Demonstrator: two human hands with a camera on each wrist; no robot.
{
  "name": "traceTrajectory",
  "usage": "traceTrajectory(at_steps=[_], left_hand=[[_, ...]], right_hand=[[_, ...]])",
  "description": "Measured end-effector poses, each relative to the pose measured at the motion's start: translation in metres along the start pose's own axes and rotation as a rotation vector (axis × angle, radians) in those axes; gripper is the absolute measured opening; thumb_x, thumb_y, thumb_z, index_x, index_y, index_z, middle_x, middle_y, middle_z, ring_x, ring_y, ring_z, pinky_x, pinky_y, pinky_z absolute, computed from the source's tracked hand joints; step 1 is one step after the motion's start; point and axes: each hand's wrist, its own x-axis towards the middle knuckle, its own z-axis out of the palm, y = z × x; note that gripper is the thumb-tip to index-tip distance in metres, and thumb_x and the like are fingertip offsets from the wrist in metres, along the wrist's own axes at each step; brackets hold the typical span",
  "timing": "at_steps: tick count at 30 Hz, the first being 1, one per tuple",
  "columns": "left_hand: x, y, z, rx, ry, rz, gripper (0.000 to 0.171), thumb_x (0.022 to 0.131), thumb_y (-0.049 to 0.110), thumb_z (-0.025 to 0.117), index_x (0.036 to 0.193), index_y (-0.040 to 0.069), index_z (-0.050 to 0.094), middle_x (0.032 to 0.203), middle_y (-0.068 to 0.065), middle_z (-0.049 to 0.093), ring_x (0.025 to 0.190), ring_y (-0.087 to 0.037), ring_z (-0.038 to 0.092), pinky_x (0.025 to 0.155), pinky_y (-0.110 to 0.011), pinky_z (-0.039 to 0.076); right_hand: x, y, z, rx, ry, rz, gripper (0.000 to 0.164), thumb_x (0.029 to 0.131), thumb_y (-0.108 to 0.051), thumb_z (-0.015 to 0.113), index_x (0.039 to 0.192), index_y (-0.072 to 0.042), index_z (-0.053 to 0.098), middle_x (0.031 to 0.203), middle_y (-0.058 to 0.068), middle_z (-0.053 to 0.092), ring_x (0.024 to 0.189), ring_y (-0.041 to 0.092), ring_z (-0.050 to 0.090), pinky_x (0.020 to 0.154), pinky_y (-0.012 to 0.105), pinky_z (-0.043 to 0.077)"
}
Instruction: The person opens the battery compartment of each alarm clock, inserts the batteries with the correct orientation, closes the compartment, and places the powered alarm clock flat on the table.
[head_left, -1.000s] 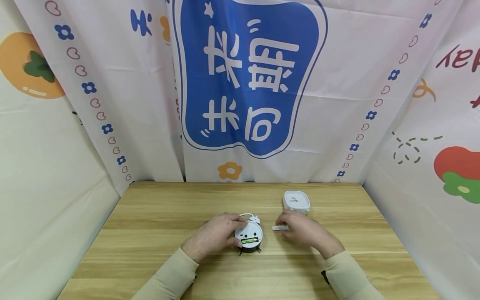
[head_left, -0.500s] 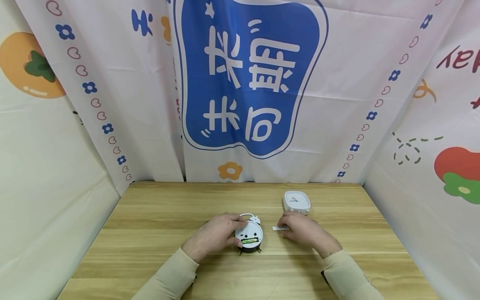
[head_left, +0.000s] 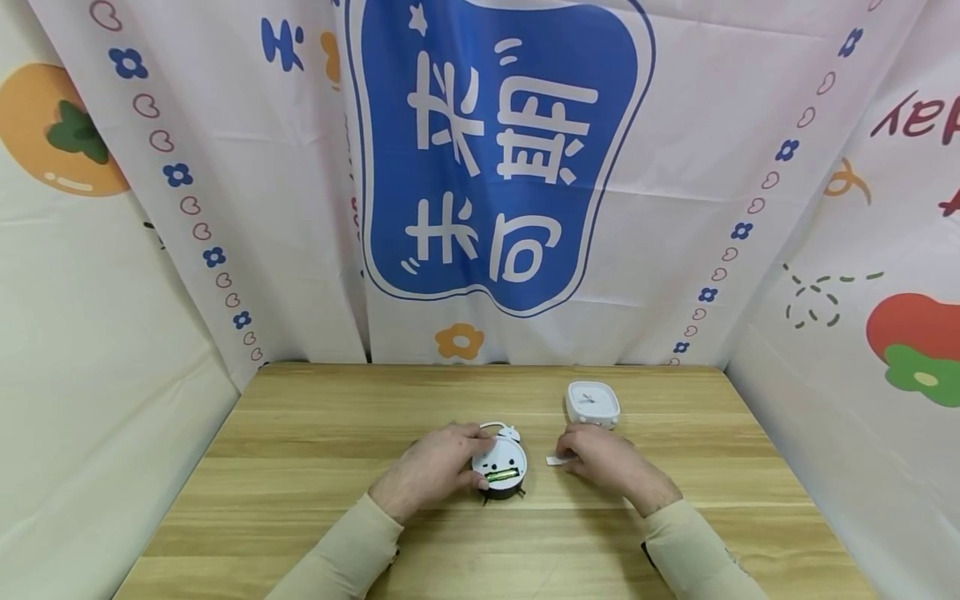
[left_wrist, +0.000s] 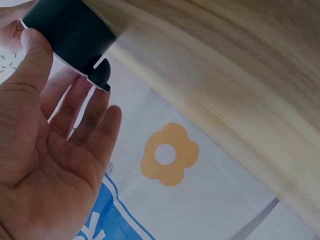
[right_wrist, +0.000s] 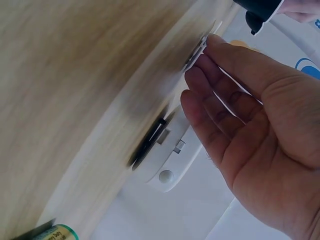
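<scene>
A round twin-bell alarm clock (head_left: 499, 457) stands with its white back turned up, mid-table in the head view. Its battery slot is uncovered, with a green battery (head_left: 503, 475) inside. My left hand (head_left: 438, 468) grips this clock from the left, thumb low on the rim and fingers over the top. In the left wrist view the clock's dark side (left_wrist: 70, 35) shows between thumb and fingers. To the right, my right hand (head_left: 607, 467) pinches a small flat white battery cover (head_left: 555, 461) low over the table. Its fingertips (right_wrist: 212, 42) hold the cover's edge in the right wrist view.
A white square clock (head_left: 593, 402) lies just behind my right hand. Another battery (right_wrist: 60, 233) with a green end shows low in the right wrist view. The wooden table (head_left: 337, 400) meets printed cloth at the back and sides.
The left hand has raised the alarm clock slightly and tipped it a little. The battery cover has turned a little in the right hand's fingers, with less of it showing.
</scene>
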Motion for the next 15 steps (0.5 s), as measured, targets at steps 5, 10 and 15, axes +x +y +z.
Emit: traceTrajectory(at_steps=[5,10,15], left_hand=[[0.004,0.001,0.003,0.029,0.04,-0.023,0.066,0.101,0.044,0.091,0.153,0.005,0.077,0.155,-0.014,0.078,0.138,-0.032,0.077,0.119,-0.048,0.068],[0.007,0.001,0.003,0.026,0.055,-0.024,0.063,0.1,0.042,0.093,0.15,0.005,0.079,0.153,-0.013,0.079,0.136,-0.033,0.077,0.117,-0.048,0.068],[0.01,-0.002,0.005,-0.003,0.046,-0.026,0.063,0.1,0.042,0.092,0.15,0.006,0.079,0.152,-0.01,0.079,0.137,-0.031,0.074,0.118,-0.047,0.067]], right_hand=[[0.0,-0.016,-0.013,-0.002,-0.035,0.052,0.014,0.096,-0.007,0.095,0.098,-0.015,0.083,0.1,-0.003,0.079,0.09,0.009,0.071,0.081,0.036,0.067],[0.001,-0.027,-0.02,-0.034,-0.06,0.08,0.014,0.098,-0.007,0.094,0.096,-0.016,0.083,0.099,-0.005,0.08,0.089,0.009,0.072,0.082,0.031,0.067],[0.0,-0.03,-0.025,-0.09,-0.051,0.074,0.012,0.099,-0.012,0.094,0.094,-0.018,0.085,0.097,-0.006,0.082,0.088,0.01,0.074,0.08,0.032,0.068]])
